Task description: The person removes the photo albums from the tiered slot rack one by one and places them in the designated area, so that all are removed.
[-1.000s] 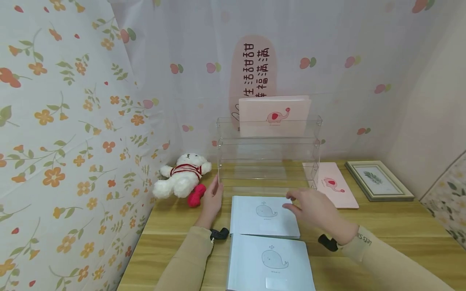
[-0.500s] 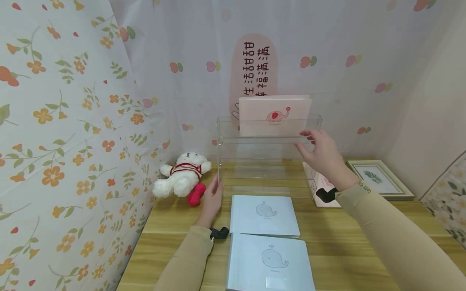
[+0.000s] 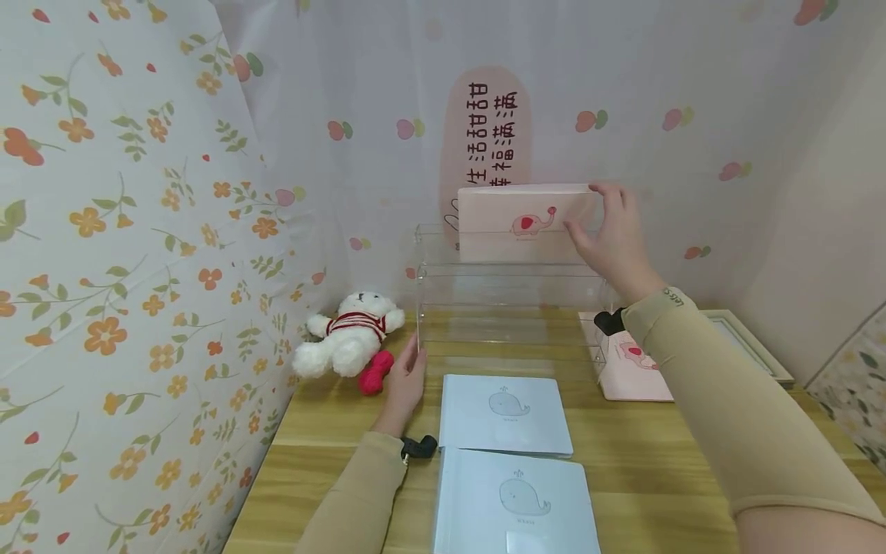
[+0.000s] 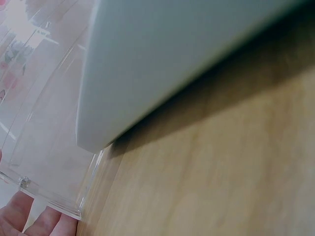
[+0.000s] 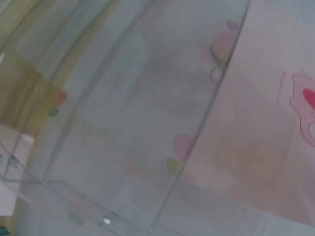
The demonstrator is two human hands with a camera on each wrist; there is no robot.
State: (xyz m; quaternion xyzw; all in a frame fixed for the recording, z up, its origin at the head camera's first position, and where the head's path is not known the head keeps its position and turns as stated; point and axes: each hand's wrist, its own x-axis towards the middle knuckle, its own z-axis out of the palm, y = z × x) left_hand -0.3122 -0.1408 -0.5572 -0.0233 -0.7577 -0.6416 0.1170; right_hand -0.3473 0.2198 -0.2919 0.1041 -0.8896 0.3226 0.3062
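Observation:
A pink book with a red elephant on its cover stands upright in the top tier of a clear acrylic rack. My right hand grips the book's upper right corner, thumb on the front cover and fingers at the top edge. The right wrist view shows the pink cover behind clear panels, with no hand visible. My left hand holds the rack's lower left side. In the left wrist view its fingers lie against the outside of the clear side panel.
Two pale blue whale books lie in front of the rack, one nearer me. Another pink elephant book lies right of the rack, partly behind my sleeve, beside a picture frame. A white plush bear sits left, by a red bow.
My right hand has risen from above the farther blue book, past the rack's front, to the corner of the pink book on top. The left hand has stayed on the rack.

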